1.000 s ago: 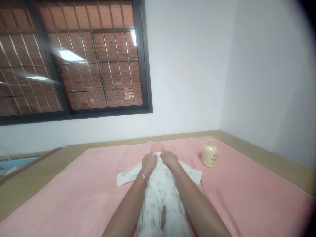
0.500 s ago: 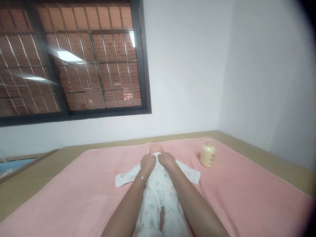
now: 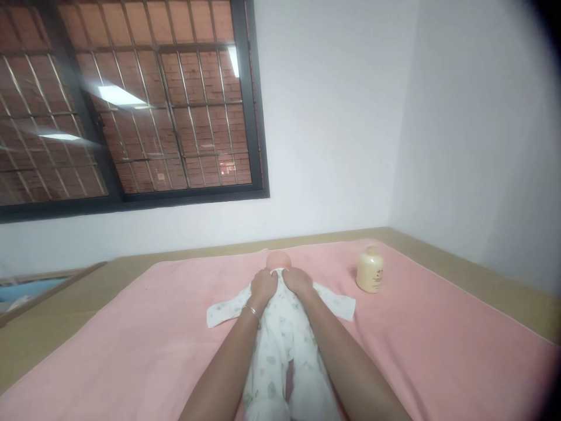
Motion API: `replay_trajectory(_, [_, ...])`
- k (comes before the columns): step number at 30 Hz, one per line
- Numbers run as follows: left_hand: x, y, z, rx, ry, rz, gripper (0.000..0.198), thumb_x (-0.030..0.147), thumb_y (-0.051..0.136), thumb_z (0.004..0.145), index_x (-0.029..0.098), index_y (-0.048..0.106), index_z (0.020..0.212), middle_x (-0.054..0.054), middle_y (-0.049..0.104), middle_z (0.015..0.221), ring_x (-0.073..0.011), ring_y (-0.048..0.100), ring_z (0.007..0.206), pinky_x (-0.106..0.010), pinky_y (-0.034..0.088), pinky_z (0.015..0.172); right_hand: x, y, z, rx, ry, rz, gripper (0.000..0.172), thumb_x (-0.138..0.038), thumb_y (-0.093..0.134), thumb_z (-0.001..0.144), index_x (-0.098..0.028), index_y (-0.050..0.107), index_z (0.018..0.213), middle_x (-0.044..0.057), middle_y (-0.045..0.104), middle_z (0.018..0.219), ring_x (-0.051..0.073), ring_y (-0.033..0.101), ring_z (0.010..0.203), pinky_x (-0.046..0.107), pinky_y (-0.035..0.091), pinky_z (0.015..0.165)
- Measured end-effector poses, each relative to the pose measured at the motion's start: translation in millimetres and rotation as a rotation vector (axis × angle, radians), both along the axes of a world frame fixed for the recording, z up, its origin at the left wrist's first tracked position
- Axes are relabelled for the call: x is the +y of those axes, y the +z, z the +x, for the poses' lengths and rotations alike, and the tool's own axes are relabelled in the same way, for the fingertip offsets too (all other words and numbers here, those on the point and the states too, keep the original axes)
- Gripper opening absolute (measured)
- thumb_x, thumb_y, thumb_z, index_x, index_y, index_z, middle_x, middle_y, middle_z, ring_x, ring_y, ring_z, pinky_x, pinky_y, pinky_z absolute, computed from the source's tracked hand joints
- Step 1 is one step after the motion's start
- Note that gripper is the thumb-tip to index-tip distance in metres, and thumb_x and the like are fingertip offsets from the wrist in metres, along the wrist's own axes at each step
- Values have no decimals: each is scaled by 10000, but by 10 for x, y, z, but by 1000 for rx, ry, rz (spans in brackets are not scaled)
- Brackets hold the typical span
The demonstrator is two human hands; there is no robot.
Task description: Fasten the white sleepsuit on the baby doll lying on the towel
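A doll with a bald pink head lies on its back on a pink towel, dressed in a white patterned baby outfit. Its sleeves stretch out to both sides. My left hand, with a bracelet at the wrist, is closed on the outfit near the left of the collar. My right hand grips the cloth on the other side of the collar, thumb close to the neckline. Between the two thumbs a strip of white fabric shows.
A cream bottle stands on the towel to the right of the doll. White walls meet behind the tan table edge. A dark-framed barred window is at the upper left; something blue lies at the far left.
Both hands stay on the collar with hardly any movement. The view has shifted slightly, so the towel and bottle appear a little higher.
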State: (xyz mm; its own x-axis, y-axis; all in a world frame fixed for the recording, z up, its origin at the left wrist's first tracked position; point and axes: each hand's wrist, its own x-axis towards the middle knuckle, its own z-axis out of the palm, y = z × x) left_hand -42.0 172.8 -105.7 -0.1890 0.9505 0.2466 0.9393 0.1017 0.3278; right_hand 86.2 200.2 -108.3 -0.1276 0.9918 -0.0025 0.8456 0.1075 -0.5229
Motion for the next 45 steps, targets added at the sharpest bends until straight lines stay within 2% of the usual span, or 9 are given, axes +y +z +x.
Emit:
replay_trajectory(8, [111, -113, -86, -35, -3, -20, 413, 426, 289, 857, 166, 557, 1033, -125, 630, 1068, -258, 581, 974, -321, 397, 775, 13, -35, -34, 2, -45, 37, 494, -411, 253, 875, -153, 634, 1056, 136, 616, 1107, 272, 562, 1022, 375, 409, 836])
replay_trajectory(30, [75, -107, -79, -106, 7, -17, 401, 444, 318, 846, 181, 561, 1025, -120, 632, 1071, -250, 574, 978, -309, 387, 771, 21, -64, -32, -5, -48, 43, 485, -420, 251, 868, -174, 628, 1052, 115, 624, 1091, 264, 561, 1015, 380, 397, 851])
replay_trajectory(45, [52, -90, -69, -110, 6, -22, 416, 454, 315, 854, 175, 556, 1047, -122, 624, 1103, -257, 572, 1011, -316, 399, 786, -35, -5, -24, -13, -54, 33, 484, -416, 250, 870, -176, 626, 1058, 108, 620, 1100, 260, 560, 1019, 369, 404, 850])
